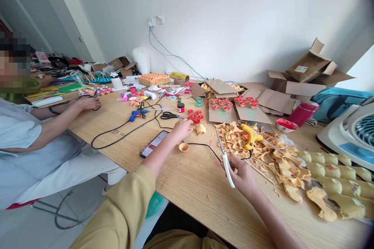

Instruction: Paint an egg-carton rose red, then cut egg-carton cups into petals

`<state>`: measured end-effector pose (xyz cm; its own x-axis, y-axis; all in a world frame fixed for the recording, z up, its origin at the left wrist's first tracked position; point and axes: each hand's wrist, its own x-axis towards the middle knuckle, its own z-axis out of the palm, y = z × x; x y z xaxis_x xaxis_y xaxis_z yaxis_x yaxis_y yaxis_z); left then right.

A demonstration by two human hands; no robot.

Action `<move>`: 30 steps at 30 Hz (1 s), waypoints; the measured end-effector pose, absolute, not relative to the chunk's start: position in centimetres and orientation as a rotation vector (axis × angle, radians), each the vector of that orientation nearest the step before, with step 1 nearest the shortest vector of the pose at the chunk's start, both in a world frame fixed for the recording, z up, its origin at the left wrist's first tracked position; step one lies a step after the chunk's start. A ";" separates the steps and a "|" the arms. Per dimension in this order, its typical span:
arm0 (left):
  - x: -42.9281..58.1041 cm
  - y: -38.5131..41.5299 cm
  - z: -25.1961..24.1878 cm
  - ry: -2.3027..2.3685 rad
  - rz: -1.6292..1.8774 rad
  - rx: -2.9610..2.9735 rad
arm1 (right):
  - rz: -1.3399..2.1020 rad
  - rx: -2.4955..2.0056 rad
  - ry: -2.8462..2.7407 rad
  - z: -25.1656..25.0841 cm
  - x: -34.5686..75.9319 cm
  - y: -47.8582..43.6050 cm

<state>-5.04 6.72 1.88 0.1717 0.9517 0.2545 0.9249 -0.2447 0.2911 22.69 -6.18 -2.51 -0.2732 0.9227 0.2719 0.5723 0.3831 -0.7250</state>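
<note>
White-handled scissors point(226, 163) are held in my right hand point(241, 173), their blades pointing up and away over the table. My left hand point(182, 129) reaches forward beside a pale orange petal-shaped piece point(200, 129), just in front of a cluster of red paper flowers point(195, 116); whether its fingertips grip anything is hidden. A small orange cup point(184, 147) stands on the table below my left hand. Under my left forearm lies a phone point(154, 144). Many cut orange scraps point(263, 155) are heaped right of the scissors, with a yellow glue gun point(250, 137) on top.
Black scissors point(172, 115), a red paint jar point(180, 107) and a blue glue gun point(136, 114) with cables lie further back. At right are egg trays point(336, 171), a pink bottle point(303, 113) and a fan point(350, 124). Another person's hands point(87, 103) work at left.
</note>
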 end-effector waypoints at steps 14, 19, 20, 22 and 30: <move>-4.2 6.6 0.3 2.008 0.505 2.305 | 0.563 -1.260 -1.999 -2.2 22.5 -6.0; -4.2 7.1 0.3 1.944 0.659 2.250 | 0.565 -1.250 -1.993 -2.1 22.4 -6.0; -3.9 6.9 0.5 1.911 0.708 2.250 | 0.568 -1.249 -1.985 -2.1 22.4 -6.0; -3.1 6.1 1.0 1.815 0.806 2.254 | 0.591 -1.255 -1.965 -2.0 22.5 -6.0; 2.2 0.9 -0.9 1.211 1.357 1.897 | 0.730 -1.323 -1.841 -1.5 23.1 -5.9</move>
